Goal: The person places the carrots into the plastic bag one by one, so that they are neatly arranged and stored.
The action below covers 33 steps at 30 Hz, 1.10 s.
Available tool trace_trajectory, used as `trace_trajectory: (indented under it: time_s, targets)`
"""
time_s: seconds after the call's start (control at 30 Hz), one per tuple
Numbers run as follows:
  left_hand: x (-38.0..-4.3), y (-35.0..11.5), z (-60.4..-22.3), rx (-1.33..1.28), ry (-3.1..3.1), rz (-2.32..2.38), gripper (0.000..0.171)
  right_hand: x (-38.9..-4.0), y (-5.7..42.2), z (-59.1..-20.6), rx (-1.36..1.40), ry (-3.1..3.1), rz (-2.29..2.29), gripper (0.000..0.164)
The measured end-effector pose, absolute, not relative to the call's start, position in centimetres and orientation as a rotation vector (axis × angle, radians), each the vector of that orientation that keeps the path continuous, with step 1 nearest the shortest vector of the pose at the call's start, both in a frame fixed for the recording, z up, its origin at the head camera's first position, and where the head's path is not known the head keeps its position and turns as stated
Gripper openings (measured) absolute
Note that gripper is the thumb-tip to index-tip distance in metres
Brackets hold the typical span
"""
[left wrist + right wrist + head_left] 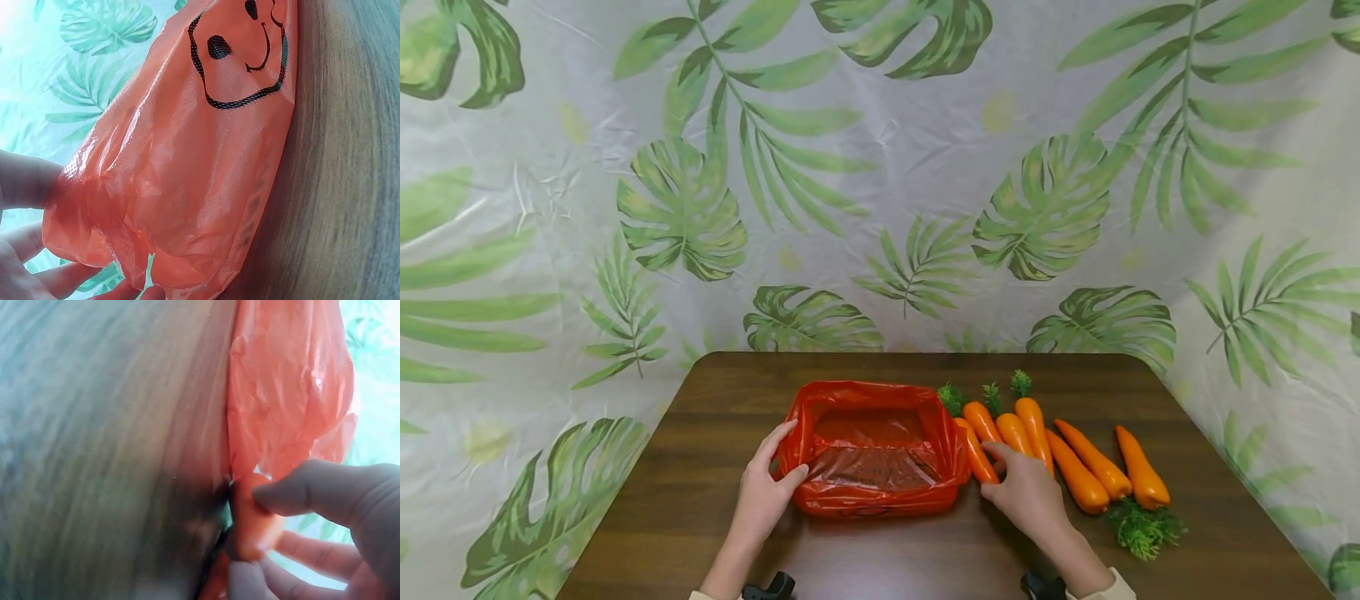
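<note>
Right fingers [319, 555] pinch a carrot [250, 528], left fingers [775, 440] loosely grip a red bag [181, 156] bearing a smiling face [244, 62].

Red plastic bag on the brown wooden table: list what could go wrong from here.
1. The thin, crinkled red plastic bag might fold inward, since the left hand holds only its left side.
2. The smooth, tapered orange carrot could slip, as the right hand appears to pinch it near one end.
3. The neighbouring orange carrots lie close by and might roll if nudged.
</note>
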<state>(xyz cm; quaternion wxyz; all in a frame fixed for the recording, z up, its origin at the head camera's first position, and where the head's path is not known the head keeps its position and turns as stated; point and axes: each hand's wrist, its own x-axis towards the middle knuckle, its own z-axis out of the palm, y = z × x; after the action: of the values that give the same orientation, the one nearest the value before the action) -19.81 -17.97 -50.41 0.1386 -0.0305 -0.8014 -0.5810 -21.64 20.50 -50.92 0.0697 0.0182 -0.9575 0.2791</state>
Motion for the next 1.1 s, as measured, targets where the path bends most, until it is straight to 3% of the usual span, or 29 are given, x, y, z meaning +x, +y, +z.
trace_trajectory:
  time_s: [0.33, 1.1]
  targets:
    - [-19.9, -18.0, -50.4, -0.08, -2.324, -1.677, 0.064, -22.1, 21.5, -50.8, -0.005, -2.622, 0.961, 0.031]
    - [-19.7, -18.1, -50.3, -0.081, -2.312, -1.718, 0.063, -21.9, 22.2, -50.1, -0.132, -2.331, 1.189, 0.028]
